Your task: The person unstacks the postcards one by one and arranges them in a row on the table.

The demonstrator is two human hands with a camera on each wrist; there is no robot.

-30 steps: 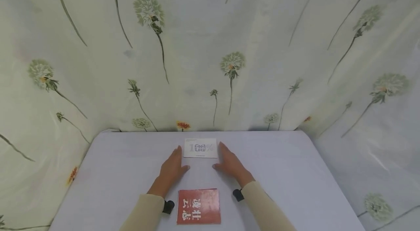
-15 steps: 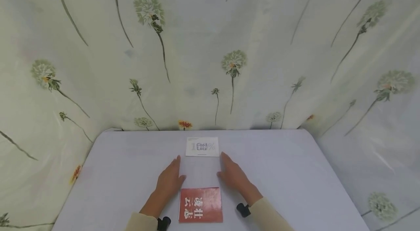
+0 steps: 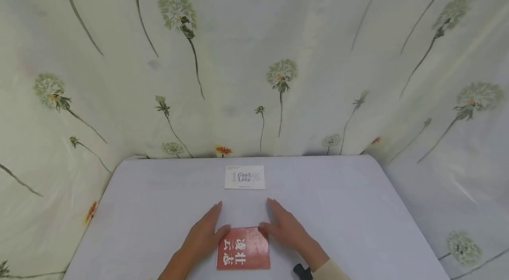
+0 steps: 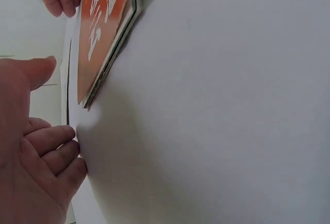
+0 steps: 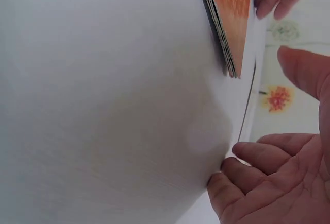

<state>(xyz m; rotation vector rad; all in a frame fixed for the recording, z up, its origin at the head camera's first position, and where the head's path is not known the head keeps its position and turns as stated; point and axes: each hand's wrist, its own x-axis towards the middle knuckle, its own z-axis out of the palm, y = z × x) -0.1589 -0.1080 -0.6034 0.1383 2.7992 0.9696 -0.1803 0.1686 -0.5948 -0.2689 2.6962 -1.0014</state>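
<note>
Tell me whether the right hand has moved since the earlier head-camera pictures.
Yes: the right hand has drawn back, away from the table's far edge and toward the red booklet.

Card (image 3: 244,177): "Good Luck" (booklet (image 3: 244,249): 凌云壮志)

Left hand (image 3: 202,233): drawn back from far edge of white-covered table (image 3: 338,209), now beside red rectangular booklet (image 3: 243,251)
Right hand (image 3: 289,229): likewise, booklet's other side

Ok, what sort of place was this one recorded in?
Probably a makeshift recording booth, though the room beyond is hidden: pale dandelion-print sheeting hangs behind and on both sides of a white-topped table bearing a red rectangular booklet and a white "Good Luck" card.
</note>
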